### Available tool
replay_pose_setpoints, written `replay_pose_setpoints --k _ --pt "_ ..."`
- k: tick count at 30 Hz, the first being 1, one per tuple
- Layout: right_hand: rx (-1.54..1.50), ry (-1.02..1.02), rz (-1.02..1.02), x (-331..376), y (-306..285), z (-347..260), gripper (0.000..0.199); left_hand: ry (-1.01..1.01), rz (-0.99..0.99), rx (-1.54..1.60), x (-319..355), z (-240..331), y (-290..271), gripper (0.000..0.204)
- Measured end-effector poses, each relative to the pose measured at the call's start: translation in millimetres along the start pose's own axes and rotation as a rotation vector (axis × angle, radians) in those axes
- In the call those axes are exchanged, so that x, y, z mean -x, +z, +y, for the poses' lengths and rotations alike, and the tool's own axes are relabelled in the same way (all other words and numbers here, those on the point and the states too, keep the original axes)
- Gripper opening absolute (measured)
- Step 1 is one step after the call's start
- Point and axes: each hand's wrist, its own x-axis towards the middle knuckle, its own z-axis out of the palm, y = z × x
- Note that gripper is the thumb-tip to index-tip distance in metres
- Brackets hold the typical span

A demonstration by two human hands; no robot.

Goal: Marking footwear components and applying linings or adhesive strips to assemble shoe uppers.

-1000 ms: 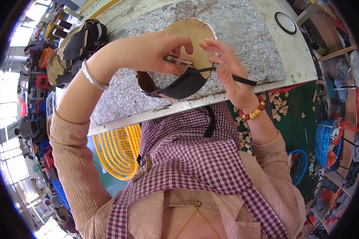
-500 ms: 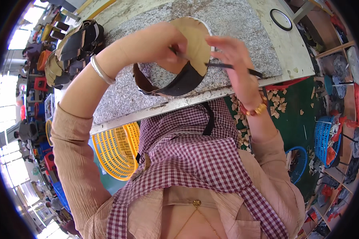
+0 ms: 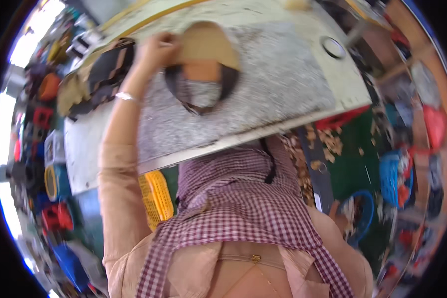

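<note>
Closest to the camera are a thin gold-coloured necklace (image 3: 256, 258) and an apron in dark red and white check (image 3: 243, 218), with a narrow black strap (image 3: 269, 161) hanging over its lower part. A beige crinkled sleeve (image 3: 119, 198) covers the person's left upper arm, and a plain silver bangle (image 3: 126, 96) sits on that forearm. The right arm goes down at the side; the right hand is too unclear to make out, so I cannot tell how its fingers stand.

Beyond the apron is a pale, stained worktable (image 3: 355, 82), with a grey speckled stone slab (image 3: 278, 79) on top. The rounded slipper-shaped piece (image 3: 208, 44) lies on this slab, left of its middle: tan at the far end, with an orange-brown panel across it and a black band curving round toward the person. The left hand (image 3: 159, 49) is at its left edge, fingers curled in together; blur hides whether they pinch the edge.

To the left, on the table, lies a heap of tan and black pieces (image 3: 97, 74). A black ring-shaped roll (image 3: 323, 46) lies near the right end.

Down on the floor are a yellow slatted plastic basket (image 3: 156, 196), tan scraps (image 3: 331, 144) and a round blue basket (image 3: 366, 223). Farther right is a second blue basket (image 3: 393, 181).
</note>
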Motion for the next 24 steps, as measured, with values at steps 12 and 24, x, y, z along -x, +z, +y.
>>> replay_pose_setpoints --k 12,24 --pt "0.486 0.175 0.244 37.5 71.0 65.1 0.018 0.713 -0.047 -0.473 -43.5 123.0 64.3 0.031" --pt "0.293 0.877 0.411 164.8 164.2 193.7 0.019 1.367 -0.302 -0.148 -98.7 222.6 297.3 0.060"
